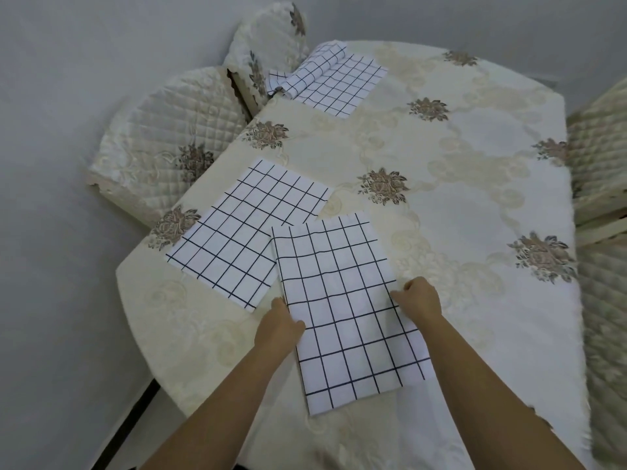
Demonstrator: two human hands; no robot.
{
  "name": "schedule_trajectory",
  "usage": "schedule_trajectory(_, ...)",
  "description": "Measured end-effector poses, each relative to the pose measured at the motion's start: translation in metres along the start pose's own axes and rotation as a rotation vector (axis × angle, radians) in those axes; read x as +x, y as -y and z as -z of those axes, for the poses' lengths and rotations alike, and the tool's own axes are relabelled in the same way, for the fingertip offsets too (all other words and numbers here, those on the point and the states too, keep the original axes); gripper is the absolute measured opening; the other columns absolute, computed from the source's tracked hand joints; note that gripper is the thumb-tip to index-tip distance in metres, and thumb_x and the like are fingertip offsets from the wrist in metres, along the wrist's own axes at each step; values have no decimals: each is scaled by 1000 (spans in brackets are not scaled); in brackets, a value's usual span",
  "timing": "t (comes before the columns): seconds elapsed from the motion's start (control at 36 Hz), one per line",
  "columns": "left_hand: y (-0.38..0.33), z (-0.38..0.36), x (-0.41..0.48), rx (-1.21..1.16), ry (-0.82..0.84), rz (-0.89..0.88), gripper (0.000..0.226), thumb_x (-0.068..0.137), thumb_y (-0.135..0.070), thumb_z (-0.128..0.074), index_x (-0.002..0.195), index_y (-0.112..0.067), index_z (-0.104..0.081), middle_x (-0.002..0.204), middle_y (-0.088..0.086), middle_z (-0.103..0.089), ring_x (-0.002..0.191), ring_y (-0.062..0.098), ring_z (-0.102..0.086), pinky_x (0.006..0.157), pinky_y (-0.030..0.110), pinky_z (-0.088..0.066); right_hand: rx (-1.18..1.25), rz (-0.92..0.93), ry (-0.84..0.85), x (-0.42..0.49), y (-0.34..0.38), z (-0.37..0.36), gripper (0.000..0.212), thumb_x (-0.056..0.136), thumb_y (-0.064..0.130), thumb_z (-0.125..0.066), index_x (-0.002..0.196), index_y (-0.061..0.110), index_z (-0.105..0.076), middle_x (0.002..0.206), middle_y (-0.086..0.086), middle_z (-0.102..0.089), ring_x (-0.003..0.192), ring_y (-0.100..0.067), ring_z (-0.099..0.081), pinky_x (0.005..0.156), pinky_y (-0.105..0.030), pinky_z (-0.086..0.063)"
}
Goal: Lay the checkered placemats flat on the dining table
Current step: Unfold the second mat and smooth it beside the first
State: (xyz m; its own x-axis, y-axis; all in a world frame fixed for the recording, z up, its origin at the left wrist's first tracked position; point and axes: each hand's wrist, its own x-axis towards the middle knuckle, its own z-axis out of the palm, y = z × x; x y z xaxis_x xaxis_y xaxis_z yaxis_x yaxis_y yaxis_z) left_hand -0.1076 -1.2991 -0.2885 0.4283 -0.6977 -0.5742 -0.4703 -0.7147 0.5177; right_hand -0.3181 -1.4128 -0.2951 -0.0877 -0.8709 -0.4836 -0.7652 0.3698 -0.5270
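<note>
On the table (441, 198), white black-gridded placemat (346, 307) lies slightly rippled.

i see soft even light, no glare, table (441, 137) edges bowed by wide lens, blur beyond its right side

One head-worn view looks steeply down, close over the table (441, 205) edge.
</note>
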Motion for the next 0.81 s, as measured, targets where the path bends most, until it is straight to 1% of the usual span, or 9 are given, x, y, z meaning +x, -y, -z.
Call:
schedule_trajectory(0.08,0,1,2,6,-29,30,30,88,-15,-56,111,-1,-43,89,7,-54,77,21,-52,61,27,-38,-48,-13,60,-3,2,3,45,83,16,-66,57,18,-29,54,-1,-31,45,-12,-30,40,-23,-21)
schedule_trajectory(0.19,3,3,8,-1,-38,51,20,87,-15,-57,91,-5,-40,71,3,-45,68,19,-47,60,30,-42,-109,-33,115,-7,2,2,44,82,17,-66,53,14,-34,52,-2,-35,46,-12,-35,41,-23,-24)
schedule_trajectory(0.33,8,10,11,20,-25,40,23,89,-15,-55,104,-6,-40,92,7,-50,79,20,-49,60,26,-37,-85,-84,145,-12,1,-2,38,82,12,-65,54,12,-39,54,-4,-41,48,-14,-39,42,-22,-28)
schedule_trajectory(0.47,8,11,13,106,-12,13,9,88,-8,-50,93,-7,-43,86,7,-51,76,20,-49,60,28,-37,-36,-94,140,-20,-5,-1,42,82,8,-62,51,14,-34,51,-2,-34,45,-13,-33,42,-22,-25)
schedule_trajectory(0.56,3,7,13,147,4,-32,15,87,-4,-47,101,0,-51,77,4,-49,72,18,-47,55,24,-35,17,-94,126,-28,-16,7,47,80,5,-62,49,15,-29,48,0,-28,43,-13,-27,42,-22,-21)
schedule_trajectory(0.64,-8,-2,11,192,65,-73,30,89,-4,-45,118,3,-48,99,15,-60,82,23,-55,63,29,-44,53,-114,91,-38,-33,16,45,80,5,-62,50,15,-30,49,-1,-29,44,-14,-28,45,-23,-21)
schedule_trajectory(0.72,-20,-13,10,223,97,-136,41,90,-1,-44,131,2,-43,126,22,-53,105,33,-57,83,38,-49,104,-154,44,-49,-51,24,40,80,5,-61,53,15,-34,52,0,-34,47,-13,-32,48,-24,-24)
schedule_trajectory(0.78,-28,-22,9,262,91,-165,42,90,-2,-45,132,0,-43,125,21,-53,109,34,-56,85,38,-49,144,-195,12,-58,-64,29,33,81,6,-61,57,13,-39,56,0,-40,51,-13,-37,49,-23,-28)
schedule_trajectory(0.81,-31,-26,8,273,94,-184,37,90,-3,-46,127,2,-46,118,20,-56,105,33,-57,81,35,-48,159,-213,-5,-63,-70,31,31,82,6,-61,59,13,-41,58,0,-42,52,-12,-39,49,-23,-30)
